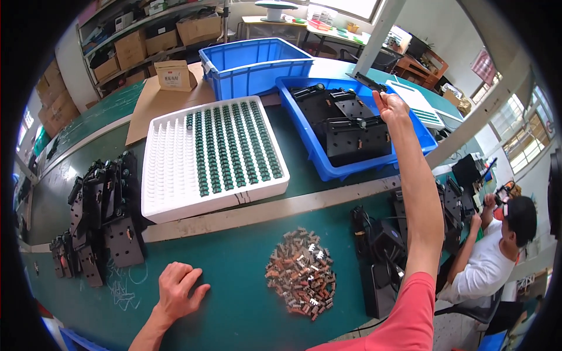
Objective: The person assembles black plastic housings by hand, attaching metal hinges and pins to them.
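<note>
My right hand (392, 107) reaches over the far right of a low blue bin (328, 169). Its fingers are closed on the end of a long dark part (370, 82), whose near end they hide. Inside the bin lie several flat black plate assemblies (357, 139) with small copper-coloured pieces on them. My left hand (178, 291) rests on the green table, fingers loosely bent and thumb apart, holding nothing. To the right of it is a heap of small metal clips (300, 274), grey and coppery.
A white foam tray (170, 202) holds rows of green-and-black round parts. Black plate assemblies (108, 205) are stacked at left. Beyond stand a tall blue crate (257, 79) and a paper pouch (175, 76). A black device (380, 281) sits at right; a co-worker (486, 251) sits beyond.
</note>
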The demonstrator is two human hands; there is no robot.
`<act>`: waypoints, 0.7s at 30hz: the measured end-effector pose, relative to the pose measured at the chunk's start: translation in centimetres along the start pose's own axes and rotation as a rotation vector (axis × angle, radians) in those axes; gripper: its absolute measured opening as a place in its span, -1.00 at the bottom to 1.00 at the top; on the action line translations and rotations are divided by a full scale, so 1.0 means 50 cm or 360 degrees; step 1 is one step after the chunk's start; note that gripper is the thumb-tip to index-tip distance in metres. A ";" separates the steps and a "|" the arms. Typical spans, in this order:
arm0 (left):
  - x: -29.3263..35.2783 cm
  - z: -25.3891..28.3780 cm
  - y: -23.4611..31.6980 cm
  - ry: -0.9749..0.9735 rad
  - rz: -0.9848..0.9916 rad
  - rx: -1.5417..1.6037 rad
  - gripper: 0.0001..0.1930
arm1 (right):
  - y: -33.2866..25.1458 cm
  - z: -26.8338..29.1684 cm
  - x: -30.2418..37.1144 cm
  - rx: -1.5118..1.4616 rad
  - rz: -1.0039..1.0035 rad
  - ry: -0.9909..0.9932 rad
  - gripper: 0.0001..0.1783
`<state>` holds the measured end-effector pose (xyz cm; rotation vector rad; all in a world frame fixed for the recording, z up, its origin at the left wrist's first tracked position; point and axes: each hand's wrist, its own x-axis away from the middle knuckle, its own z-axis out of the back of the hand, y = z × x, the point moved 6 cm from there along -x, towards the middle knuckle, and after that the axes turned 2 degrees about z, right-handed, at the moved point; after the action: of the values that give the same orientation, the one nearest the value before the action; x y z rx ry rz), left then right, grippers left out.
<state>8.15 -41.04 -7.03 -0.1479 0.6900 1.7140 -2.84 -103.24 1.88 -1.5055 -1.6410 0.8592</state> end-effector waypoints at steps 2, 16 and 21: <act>0.000 0.011 0.005 -0.0029 0.0030 -0.0033 -0.63 | 0.049 -0.034 -0.004 0.0002 -0.0045 0.0066 -0.83; -0.011 0.003 0.001 -0.0044 0.0030 0.0003 -0.64 | 0.160 -0.043 -0.126 0.0344 -0.0272 0.0410 -0.75; -0.011 0.005 0.004 -0.0036 0.0024 -0.0002 -0.64 | 0.140 -0.073 -0.030 0.0550 -0.0426 0.0042 -0.54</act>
<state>8.17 -41.38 -6.49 -0.1242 0.6748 1.7281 3.88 -104.12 -2.41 -1.0311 -1.5379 0.9127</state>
